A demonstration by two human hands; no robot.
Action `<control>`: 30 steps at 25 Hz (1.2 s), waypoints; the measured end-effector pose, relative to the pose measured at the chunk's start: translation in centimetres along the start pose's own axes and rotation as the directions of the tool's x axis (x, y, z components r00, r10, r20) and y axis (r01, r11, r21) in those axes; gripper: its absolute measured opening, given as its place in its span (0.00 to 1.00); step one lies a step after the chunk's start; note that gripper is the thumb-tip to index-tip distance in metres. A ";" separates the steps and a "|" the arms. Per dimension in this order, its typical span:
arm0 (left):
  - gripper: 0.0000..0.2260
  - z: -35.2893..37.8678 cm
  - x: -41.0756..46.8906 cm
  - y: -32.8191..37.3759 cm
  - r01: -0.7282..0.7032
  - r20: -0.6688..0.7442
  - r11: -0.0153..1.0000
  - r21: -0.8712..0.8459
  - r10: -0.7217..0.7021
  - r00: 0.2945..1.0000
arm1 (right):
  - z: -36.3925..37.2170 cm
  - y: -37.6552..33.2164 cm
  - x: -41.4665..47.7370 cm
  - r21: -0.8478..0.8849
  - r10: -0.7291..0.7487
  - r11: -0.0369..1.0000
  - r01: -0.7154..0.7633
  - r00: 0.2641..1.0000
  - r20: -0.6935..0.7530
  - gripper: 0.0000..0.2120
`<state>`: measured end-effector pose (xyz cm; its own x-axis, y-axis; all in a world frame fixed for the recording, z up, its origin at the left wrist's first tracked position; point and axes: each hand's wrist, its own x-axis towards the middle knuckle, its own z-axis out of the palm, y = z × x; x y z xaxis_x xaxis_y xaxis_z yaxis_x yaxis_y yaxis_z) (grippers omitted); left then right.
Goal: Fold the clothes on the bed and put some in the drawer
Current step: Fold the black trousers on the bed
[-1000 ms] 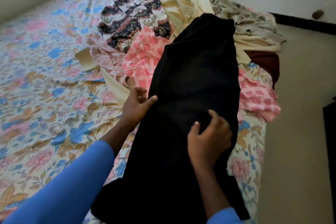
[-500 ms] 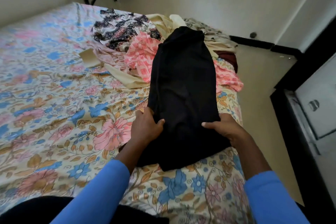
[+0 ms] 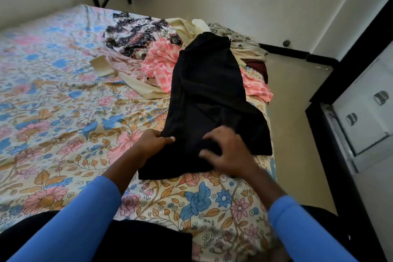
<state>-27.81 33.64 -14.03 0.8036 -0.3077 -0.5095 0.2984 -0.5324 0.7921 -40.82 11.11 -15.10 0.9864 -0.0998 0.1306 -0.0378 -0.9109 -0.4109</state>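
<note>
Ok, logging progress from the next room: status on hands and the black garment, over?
Left hand grips black garment at near left edge. Right hand spread on top, blurred. Garment's far end overlies unfolded pile.

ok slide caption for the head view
Left hand grips and right hand rests on a black garment on the floral bed.

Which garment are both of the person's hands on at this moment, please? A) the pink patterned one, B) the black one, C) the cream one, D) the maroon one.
B: the left hand grips the black garment at its near left edge, and the right hand rests on its near end.
</note>
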 end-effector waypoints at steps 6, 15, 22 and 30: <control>0.12 -1.0 -0.9 0.8 -0.047 0.038 0.985 -0.164 0.054 0.998 | 6.9 -2.6 -3.6 -0.049 0.235 0.967 -0.252 0.945 -0.227 0.21; 0.15 1.3 -4.5 2.5 0.119 0.328 0.568 -0.814 0.280 0.902 | 5.0 -4.5 -0.7 0.979 0.808 -0.106 -0.175 0.559 0.187 0.27; 0.06 2.7 -7.1 1.8 0.076 0.251 0.564 -0.822 0.240 0.938 | 4.7 -5.9 -1.1 0.838 0.471 -0.542 -0.065 0.802 0.367 0.31; 0.27 -2.6 -4.8 -1.7 -0.089 0.100 0.716 0.693 0.026 0.995 | -0.3 -2.6 -6.1 0.620 0.618 0.495 -0.609 0.748 0.242 0.24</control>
<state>-30.84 38.11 -12.03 0.7552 -0.3990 -0.5201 -0.2142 -0.9001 0.3795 -46.81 13.96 -14.55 0.7535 -0.5404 -0.3745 -0.5204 -0.1420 -0.8420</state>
